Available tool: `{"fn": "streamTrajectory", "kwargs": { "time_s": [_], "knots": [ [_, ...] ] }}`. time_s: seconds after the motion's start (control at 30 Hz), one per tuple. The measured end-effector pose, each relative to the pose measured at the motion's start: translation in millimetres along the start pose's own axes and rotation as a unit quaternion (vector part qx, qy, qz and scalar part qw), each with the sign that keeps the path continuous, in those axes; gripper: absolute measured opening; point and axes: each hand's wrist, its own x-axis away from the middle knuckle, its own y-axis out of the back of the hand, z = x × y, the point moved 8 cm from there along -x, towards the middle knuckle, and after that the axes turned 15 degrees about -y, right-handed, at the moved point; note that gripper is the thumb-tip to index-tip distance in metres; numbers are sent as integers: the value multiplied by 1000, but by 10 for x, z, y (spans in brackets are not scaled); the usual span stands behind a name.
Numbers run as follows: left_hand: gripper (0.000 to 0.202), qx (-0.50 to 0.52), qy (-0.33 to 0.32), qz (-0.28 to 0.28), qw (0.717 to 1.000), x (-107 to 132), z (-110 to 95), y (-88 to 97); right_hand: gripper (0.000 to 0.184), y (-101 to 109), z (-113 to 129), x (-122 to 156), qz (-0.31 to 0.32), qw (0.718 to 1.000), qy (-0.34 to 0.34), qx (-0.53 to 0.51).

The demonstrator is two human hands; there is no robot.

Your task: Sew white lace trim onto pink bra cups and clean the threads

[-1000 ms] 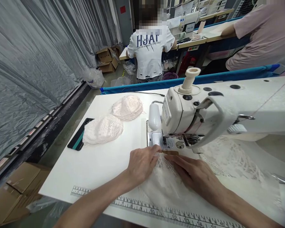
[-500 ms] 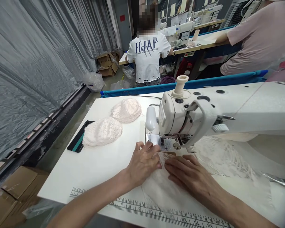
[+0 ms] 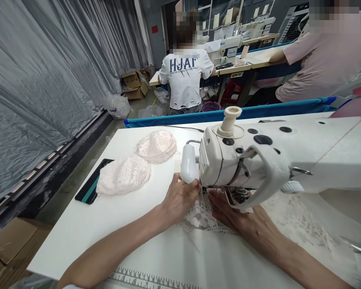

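My left hand (image 3: 180, 198) lies flat on a piece of white lace fabric (image 3: 200, 214), fingers stretched toward the needle area under the head of the white sewing machine (image 3: 258, 160). My right hand (image 3: 243, 218) presses the same lace from the right, fingers extended; its fingertips are partly hidden under the machine head. The needle itself is hidden by the machine body.
Two pale pink lace cups (image 3: 124, 174) (image 3: 158, 145) lie on the white table (image 3: 108, 216) at the left, one partly over a black-and-teal ruler (image 3: 88, 188). More lace (image 3: 301, 218) lies under the machine arm. Cardboard boxes (image 3: 6, 249) sit on the floor. Two people work at tables behind.
Both hands have slid forward with the lace, closer under the machine head. The camera has moved nearer and higher, so the head covers the needle plate.
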Motion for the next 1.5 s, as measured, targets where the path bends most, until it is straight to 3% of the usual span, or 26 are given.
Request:
{"fn": "streamTrajectory", "kwargs": {
  "time_s": [0.2, 0.37, 0.47, 0.53, 0.6, 0.7, 0.87, 1.0, 1.2, 1.5],
  "knots": [
    [29, -32, -11, -10, 999, 38, -11, 2, 28, -15, -41, 63, 41, 999, -9, -28],
    [30, -9, -120, -28, 992, 209, -431, 67, 50, 52, 113, 244, 119, 986, 42, -108],
    [17, 7, -131, -21, 991, 307, -633, 78, 30, 153, 202, 269, 65, 990, 55, -108],
    [27, 2, -117, -25, 993, 329, -687, 70, 23, 191, 226, 246, 24, 992, 50, -111],
    [38, -21, -109, -48, 993, 326, -694, 61, 20, 200, 213, 205, 2, 991, 32, -129],
    [11, -59, -96, -111, 987, 320, -610, 69, 17, 189, 155, 146, -5, 986, -3, -167],
    [20, -52, -35, -150, 987, 302, -405, 51, 14, 157, 53, 128, 1, 980, -44, -192],
    [10, -87, -36, -186, 978, 277, -524, 99, 15, 159, 28, 165, 19, 980, -22, -197],
    [9, -102, -61, -166, 979, 321, -672, 101, 22, 174, 68, 226, 87, 973, 46, -207],
    [10, -88, -109, -164, 976, 386, -760, 127, 27, 145, 113, 274, 117, 971, 62, -199]
  ]
}}
